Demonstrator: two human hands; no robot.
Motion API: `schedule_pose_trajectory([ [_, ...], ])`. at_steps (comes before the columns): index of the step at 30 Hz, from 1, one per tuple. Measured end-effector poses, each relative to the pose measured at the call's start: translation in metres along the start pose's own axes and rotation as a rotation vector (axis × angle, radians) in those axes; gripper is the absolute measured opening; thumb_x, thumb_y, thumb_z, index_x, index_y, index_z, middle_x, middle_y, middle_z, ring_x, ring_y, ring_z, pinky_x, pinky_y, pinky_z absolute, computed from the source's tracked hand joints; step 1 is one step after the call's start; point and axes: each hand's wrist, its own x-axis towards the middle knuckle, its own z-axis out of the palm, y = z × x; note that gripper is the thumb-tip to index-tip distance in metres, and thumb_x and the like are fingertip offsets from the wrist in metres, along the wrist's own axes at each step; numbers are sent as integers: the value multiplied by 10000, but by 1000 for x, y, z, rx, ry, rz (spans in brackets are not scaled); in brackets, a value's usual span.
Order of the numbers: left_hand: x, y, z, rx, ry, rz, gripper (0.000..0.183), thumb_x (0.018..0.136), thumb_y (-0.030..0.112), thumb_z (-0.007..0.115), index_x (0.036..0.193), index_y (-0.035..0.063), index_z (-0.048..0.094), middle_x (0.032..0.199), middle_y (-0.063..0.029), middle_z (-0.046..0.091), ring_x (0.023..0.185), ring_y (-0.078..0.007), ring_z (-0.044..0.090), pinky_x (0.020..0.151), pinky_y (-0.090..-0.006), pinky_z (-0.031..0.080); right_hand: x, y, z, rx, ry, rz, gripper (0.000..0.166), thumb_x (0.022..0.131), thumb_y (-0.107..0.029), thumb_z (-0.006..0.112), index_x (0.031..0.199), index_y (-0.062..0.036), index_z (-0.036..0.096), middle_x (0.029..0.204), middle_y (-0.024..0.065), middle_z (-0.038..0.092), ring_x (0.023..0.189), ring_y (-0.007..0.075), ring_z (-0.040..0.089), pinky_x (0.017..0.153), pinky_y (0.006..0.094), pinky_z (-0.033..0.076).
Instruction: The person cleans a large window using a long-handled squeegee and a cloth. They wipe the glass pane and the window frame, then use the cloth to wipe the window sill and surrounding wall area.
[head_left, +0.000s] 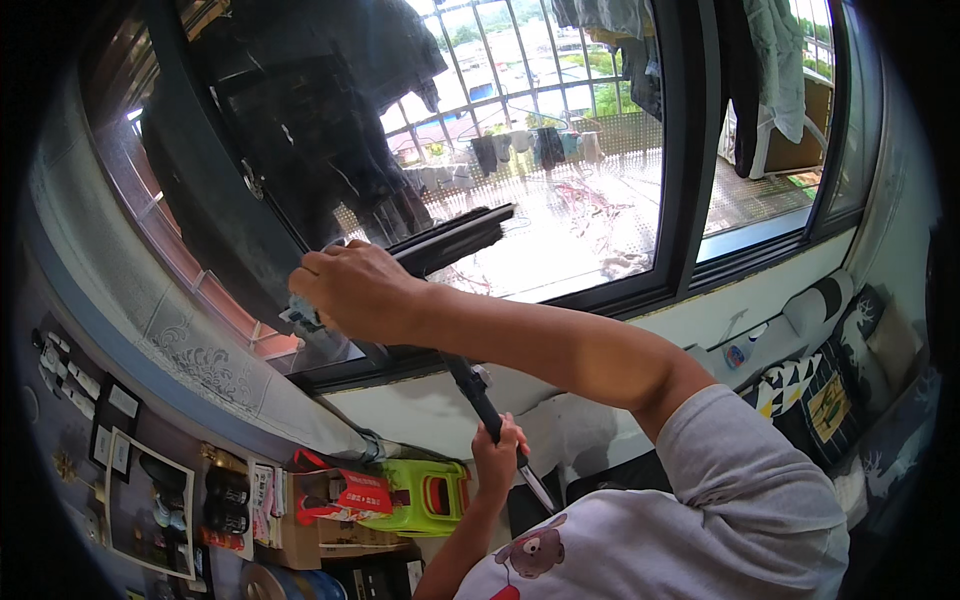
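My left hand (499, 450) is closed around the dark grip of a window squeegee's pole (480, 401), whose metal lower part slants down beside my shirt. The squeegee's long black head (457, 240) lies at or near the window glass (555, 247), partly hidden behind my right forearm. Reaching across to the left, my right hand (356, 292) has bent fingers at the edge of the dark sliding window frame (262, 202). A crumpled grey-blue cloth (301, 311) shows under its fingers; the palm is hidden.
A curtain (202, 352) hangs at the left. Below stand a green plastic stool (427, 499), a cardboard box (300, 525) and books. To the right are cushions (829, 405) and a spray bottle (742, 349) by the wall. Laundry hangs beyond the glass, before a barred balcony.
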Motion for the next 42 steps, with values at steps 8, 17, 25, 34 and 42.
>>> schedule_pose_trajectory([
  [8,-14,3,-15,-55,-13,-9,93,886,97,487,853,29,435,575,-65,512,448,-147,508,447,-273,442,-25,13,-24,55,43,79,320,701,-108,572,1020,-91,560,900,67,583,864,248,602,758,393,469],
  [17,-21,9,-25,-108,-84,-1,72,880,76,481,852,26,437,590,-72,512,459,-157,512,475,-292,460,-67,59,-59,160,-53,184,369,693,-106,568,1060,-83,539,905,106,593,831,300,594,733,389,471],
  [25,-19,7,-24,-90,-91,-21,77,881,75,487,849,25,437,590,-70,509,461,-153,510,451,-292,460,-99,85,-64,144,-17,286,384,687,-66,572,1068,-96,540,940,106,609,845,276,600,747,366,474],
  [34,-16,0,-27,-123,-86,-2,96,881,80,495,818,21,452,572,-57,520,441,-133,510,441,-266,439,-122,120,-62,251,13,329,400,685,-64,602,1081,-88,549,898,139,633,807,298,622,725,357,487],
  [42,-14,8,-25,-153,-24,-51,94,879,80,494,820,16,457,582,-57,517,444,-133,504,442,-255,431,-144,140,-48,345,148,540,356,705,-40,598,1056,-90,566,854,149,632,785,214,628,721,314,491],
])
